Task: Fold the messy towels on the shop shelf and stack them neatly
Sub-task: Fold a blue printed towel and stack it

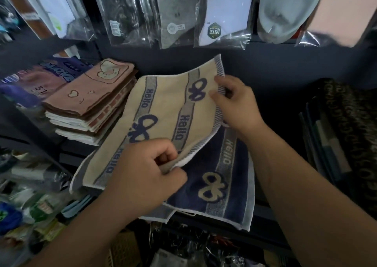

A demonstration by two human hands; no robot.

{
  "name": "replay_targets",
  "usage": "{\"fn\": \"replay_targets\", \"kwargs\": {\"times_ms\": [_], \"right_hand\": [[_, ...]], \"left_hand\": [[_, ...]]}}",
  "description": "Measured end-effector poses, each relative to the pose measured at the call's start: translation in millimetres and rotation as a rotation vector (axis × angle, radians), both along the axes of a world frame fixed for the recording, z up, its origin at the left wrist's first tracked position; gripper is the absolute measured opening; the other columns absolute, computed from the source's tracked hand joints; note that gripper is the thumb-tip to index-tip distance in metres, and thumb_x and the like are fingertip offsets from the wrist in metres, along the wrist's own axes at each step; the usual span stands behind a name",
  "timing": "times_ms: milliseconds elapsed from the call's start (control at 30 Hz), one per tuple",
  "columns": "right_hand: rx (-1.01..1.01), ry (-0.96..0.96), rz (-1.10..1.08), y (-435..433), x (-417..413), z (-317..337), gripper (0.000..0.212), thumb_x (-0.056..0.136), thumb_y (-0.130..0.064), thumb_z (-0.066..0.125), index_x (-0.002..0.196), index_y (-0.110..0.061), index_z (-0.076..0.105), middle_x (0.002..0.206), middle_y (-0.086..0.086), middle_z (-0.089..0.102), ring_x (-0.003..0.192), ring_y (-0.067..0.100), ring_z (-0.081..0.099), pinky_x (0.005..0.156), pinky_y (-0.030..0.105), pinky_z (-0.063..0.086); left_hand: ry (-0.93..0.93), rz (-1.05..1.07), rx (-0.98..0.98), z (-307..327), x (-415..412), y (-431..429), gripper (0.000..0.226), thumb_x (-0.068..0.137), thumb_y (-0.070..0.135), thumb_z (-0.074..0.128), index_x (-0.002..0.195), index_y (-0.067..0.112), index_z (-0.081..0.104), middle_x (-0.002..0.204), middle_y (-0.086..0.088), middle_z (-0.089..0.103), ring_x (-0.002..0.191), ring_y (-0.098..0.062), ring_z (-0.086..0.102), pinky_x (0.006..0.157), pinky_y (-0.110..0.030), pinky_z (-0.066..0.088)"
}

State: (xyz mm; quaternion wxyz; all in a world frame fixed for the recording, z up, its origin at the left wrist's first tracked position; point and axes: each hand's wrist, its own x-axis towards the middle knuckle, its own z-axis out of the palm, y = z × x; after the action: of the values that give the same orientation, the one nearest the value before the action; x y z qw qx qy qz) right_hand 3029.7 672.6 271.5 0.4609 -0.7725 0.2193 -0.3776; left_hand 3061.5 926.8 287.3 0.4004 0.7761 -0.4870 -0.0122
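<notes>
Towel [173,111] with "Hello" stripes lies just right of the folded stack [91,103] of pink and brown towels, its cream layer [163,95] raised over a navy layer [228,170]. Your left hand [146,177] pinches the cream layer's near edge, thumb against curled fingers. Your right hand [234,103] grips its far corner, farther from the stack. Bagged socks [222,21] hang above the stack.

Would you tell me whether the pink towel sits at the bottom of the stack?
No, the pink towel lies on the very top of the folded stack.
</notes>
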Motion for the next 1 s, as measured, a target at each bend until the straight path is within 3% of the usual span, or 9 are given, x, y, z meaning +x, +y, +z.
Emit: {"fn": "replay_targets", "kwargs": {"times_ms": [133, 267, 333, 433, 500, 633, 733, 867, 1000], "right_hand": [[0.282, -0.151, -0.106, -11.0, -34.9, 1.0, 0.034, 0.089, -0.025, 0.072, 0.12, -0.013, 0.071, 0.121, -0.001, 0.07, 0.109, 0.011, 0.068, 0.095, 0.031, 0.056], [0.481, 0.048, -0.149, -22.2, -57.3, -30.6, 0.009, 0.095, -0.02, 0.067, 0.095, -0.016, 0.075, 0.094, 0.0, 0.076, 0.092, 0.02, 0.072, 0.077, 0.031, 0.059], [0.519, 0.174, -0.134, -25.4, -59.9, -54.8, 0.014, 0.097, -0.015, 0.062, 0.09, -0.018, 0.073, 0.1, 0.005, 0.075, 0.097, 0.024, 0.07, 0.086, 0.036, 0.058], [0.409, 0.248, -0.128, -25.7, -62.2, -78.8, 0.024, 0.099, -0.016, 0.061, 0.121, -0.011, 0.069, 0.125, 0.009, 0.067, 0.112, 0.023, 0.065, 0.103, 0.045, 0.051], [0.382, 0.249, -0.136, -26.9, -63.7, -83.7, 0.029, 0.099, -0.017, 0.061, 0.127, -0.01, 0.067, 0.129, 0.008, 0.065, 0.115, 0.022, 0.063, 0.105, 0.045, 0.05], [0.377, 0.25, -0.124, -29.2, -64.9, -84.0, 0.03, 0.099, -0.015, 0.06, 0.128, -0.009, 0.066, 0.131, 0.007, 0.064, 0.117, 0.02, 0.062, 0.107, 0.044, 0.049], [0.295, 0.273, -0.091, -28.8, -64.7, -74.3, 0.03, 0.097, -0.012, 0.061, 0.126, -0.006, 0.067, 0.13, 0.009, 0.063, 0.117, 0.022, 0.062, 0.106, 0.042, 0.049], [0.072, 0.219, -0.134, -28.9, -61.7, -47.9, 0.021, 0.092, -0.007, 0.065, 0.111, -0.002, 0.071, 0.115, 0.009, 0.067, 0.104, 0.023, 0.065, 0.093, 0.032, 0.053], [0.07, 0.113, -0.263, -36.2, -67.4, -36.2, 0.029, 0.09, -0.011, 0.069, 0.118, -0.006, 0.071, 0.119, 0.005, 0.068, 0.106, 0.015, 0.064, 0.092, 0.021, 0.05]], "left_hand": [[0.043, -0.238, 0.021, 1.6, -32.6, -24.2, 0.016, 0.066, 0.028, 0.06, 0.061, 0.028, 0.045, 0.055, 0.006, 0.043, 0.048, -0.008, 0.04, 0.046, -0.016, 0.027], [0.068, -0.316, 0.241, -60.9, -49.2, -57.5, 0.019, 0.073, 0.024, 0.067, 0.064, 0.013, 0.053, 0.056, 0.0, 0.049, 0.053, -0.011, 0.046, 0.047, -0.027, 0.034], [0.056, -0.324, 0.293, -86.7, -50.4, -65.4, 0.018, 0.073, 0.021, 0.068, 0.064, 0.01, 0.055, 0.059, 0.001, 0.052, 0.06, -0.014, 0.051, 0.049, -0.03, 0.04], [0.075, -0.293, 0.266, -99.1, -48.0, -68.3, 0.02, 0.071, 0.025, 0.062, 0.064, 0.014, 0.048, 0.057, 0.003, 0.048, 0.056, -0.014, 0.049, 0.05, -0.037, 0.044], [0.061, -0.292, 0.269, -98.5, -47.0, -69.2, 0.021, 0.073, 0.026, 0.061, 0.063, 0.017, 0.044, 0.057, 0.004, 0.046, 0.055, -0.013, 0.047, 0.05, -0.036, 0.044], [0.009, -0.354, 0.373, -92.6, -44.8, -70.6, 0.027, 0.078, 0.026, 0.062, 0.059, 0.017, 0.045, 0.058, 0.001, 0.046, 0.058, -0.014, 0.048, 0.052, -0.031, 0.039], [0.093, -0.395, 0.466, -77.5, -42.8, -68.6, 0.027, 0.083, 0.021, 0.064, 0.062, 0.009, 0.052, 0.06, -0.005, 0.054, 0.058, -0.016, 0.053, 0.053, -0.034, 0.043], [0.268, -0.463, 0.474, -43.3, -45.8, -65.9, 0.023, 0.082, 0.016, 0.065, 0.061, 0.016, 0.055, 0.052, 0.006, 0.055, 0.049, -0.004, 0.052, 0.05, -0.026, 0.042], [0.336, -0.492, 0.442, -26.4, -58.8, -71.0, 0.021, 0.081, 0.015, 0.065, 0.062, 0.018, 0.056, 0.052, 0.007, 0.055, 0.048, -0.004, 0.048, 0.049, -0.021, 0.04]]}}
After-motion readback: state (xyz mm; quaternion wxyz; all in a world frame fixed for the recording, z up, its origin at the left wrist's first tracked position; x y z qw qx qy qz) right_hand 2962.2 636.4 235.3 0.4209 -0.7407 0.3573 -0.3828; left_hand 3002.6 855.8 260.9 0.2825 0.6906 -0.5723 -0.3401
